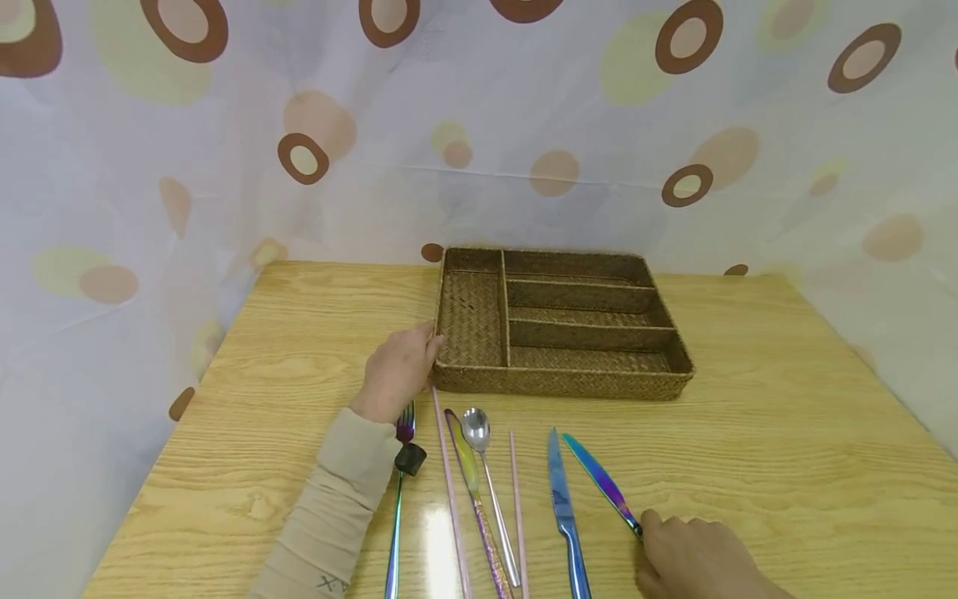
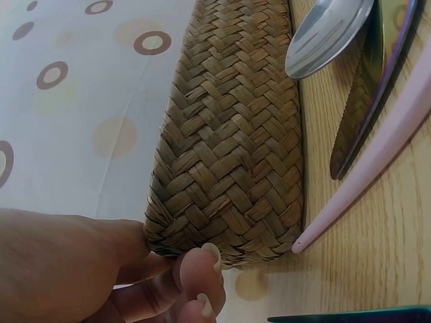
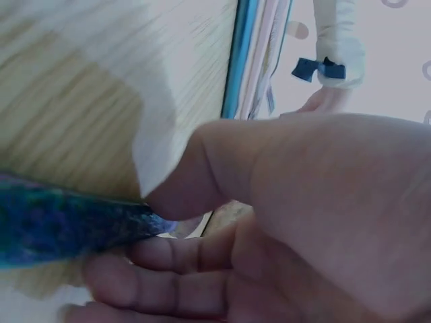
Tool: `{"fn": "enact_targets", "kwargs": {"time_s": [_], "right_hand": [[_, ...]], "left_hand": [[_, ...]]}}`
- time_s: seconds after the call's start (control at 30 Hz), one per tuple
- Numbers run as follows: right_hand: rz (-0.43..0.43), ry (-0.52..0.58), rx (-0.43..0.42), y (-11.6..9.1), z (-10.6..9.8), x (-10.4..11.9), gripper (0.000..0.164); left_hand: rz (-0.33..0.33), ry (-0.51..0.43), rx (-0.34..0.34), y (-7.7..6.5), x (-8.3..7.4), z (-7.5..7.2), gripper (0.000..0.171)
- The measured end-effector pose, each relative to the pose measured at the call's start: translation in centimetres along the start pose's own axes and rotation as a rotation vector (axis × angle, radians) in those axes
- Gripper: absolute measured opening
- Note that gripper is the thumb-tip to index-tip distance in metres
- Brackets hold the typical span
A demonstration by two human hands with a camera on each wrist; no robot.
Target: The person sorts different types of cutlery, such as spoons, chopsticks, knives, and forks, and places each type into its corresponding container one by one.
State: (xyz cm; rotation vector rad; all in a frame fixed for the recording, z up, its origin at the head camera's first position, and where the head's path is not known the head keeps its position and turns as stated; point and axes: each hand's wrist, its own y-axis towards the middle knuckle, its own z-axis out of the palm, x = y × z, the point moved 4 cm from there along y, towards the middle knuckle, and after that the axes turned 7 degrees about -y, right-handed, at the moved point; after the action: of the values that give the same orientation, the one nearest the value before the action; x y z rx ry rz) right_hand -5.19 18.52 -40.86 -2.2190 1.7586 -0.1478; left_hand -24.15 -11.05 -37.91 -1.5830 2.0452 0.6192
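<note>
My left hand (image 1: 397, 370) grips the near left corner of a brown woven cutlery tray (image 1: 561, 383), thumb at the rim. In the left wrist view the fingertips bend against the end of the tray's woven wall (image 2: 229, 148). At the lower right of the head view, my right hand (image 1: 696, 556) holds a table knife (image 1: 599, 476) with a shiny teal and purple blade, which points away to the left. The right wrist view shows the knife's speckled blue handle (image 3: 67, 222) between thumb and fingers; its end is partly hidden by the hand.
Between the hands lie a blue knife (image 1: 561, 491), two pink chopsticks (image 1: 516, 499), a silver spoon (image 1: 476, 428) and a gold-purple serrated knife (image 1: 466, 457). A fork (image 1: 405, 426) lies partly under the left sleeve, which carries a black clip (image 1: 410, 459). A patterned curtain (image 1: 486, 125) surrounds the wooden table (image 1: 786, 416).
</note>
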Motion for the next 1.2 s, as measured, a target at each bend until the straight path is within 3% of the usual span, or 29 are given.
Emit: {"fn": "enact_targets", "kwargs": {"time_s": [0.2,0.67,0.77,0.93,1.2], "right_hand": [[-0.006,-0.082,-0.109,0.1,-0.1,-0.5,0.021],[-0.076,0.072,-0.036,0.9,-0.5,-1.8,0.018],[-0.130,0.083,-0.061,0.8,-0.8,-2.3,0.019],[-0.204,0.094,-0.131,0.8,-2.0,-3.0,0.021],[-0.325,0.104,-0.364,1.8,-5.9,-3.8,0.027]], "left_hand": [[-0.004,0.000,0.005,0.0,0.0,-0.1,0.041],[0.004,-0.006,-0.013,-0.1,0.1,0.0,0.038],[0.003,-0.008,-0.003,0.0,0.1,0.1,0.037],[0.015,-0.004,-0.001,0.0,-0.1,0.1,0.037],[0.037,0.001,-0.018,-0.1,-0.1,0.0,0.036]]}}
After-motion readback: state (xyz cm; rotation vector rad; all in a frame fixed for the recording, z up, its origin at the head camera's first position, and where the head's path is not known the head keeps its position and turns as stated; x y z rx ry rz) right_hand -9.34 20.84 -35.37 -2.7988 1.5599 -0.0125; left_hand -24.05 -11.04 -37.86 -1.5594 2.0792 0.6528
